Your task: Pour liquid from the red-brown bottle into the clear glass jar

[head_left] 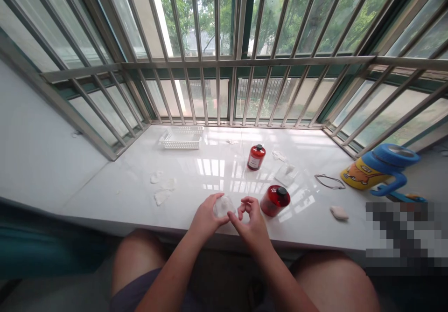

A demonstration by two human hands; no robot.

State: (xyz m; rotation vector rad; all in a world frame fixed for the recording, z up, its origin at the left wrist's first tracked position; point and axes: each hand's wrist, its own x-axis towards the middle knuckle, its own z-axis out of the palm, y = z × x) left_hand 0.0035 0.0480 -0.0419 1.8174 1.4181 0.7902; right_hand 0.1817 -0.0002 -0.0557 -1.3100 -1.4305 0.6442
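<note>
Well, from afar I judge the clear container (224,205) light and slippery, best held by its sides, as the left hand (206,215) grips it, the right hand (252,218) half-open alongside.

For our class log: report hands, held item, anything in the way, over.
Left hand holds clear container. Right hand at its edge. Nearer red bottle close alongside.

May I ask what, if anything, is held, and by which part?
A clear object: the left hand holds its left side; the right hand is at its lower right edge.
</note>
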